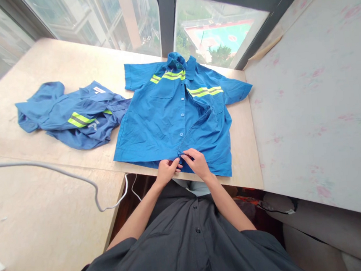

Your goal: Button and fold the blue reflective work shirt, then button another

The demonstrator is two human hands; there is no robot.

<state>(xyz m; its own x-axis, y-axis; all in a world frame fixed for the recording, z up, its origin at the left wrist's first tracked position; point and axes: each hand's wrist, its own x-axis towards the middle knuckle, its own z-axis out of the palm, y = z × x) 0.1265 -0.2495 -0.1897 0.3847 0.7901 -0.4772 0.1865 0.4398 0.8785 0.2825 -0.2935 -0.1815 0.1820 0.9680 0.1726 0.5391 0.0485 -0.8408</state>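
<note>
A blue short-sleeved work shirt [154, 125] with yellow-and-grey reflective bands lies spread on the wooden tabletop, its collar toward the window. Its front placket shows several pale buttons and gapes open along the middle. At the bottom hem, my left hand [168, 170] pinches the edge of the placket. Right beside it, my right hand [197, 162] has thumb and fingers closed on the other front edge of the shirt. The two sets of fingertips nearly meet; whether a button is between them is hidden.
A second blue shirt [71, 115] with a reflective band lies crumpled to the left. A grey cable [60, 171] runs across the lower left table [42, 215]. Windows [101, 20] stand behind the tabletop, and a flower-patterned panel [316, 98] borders it on the right.
</note>
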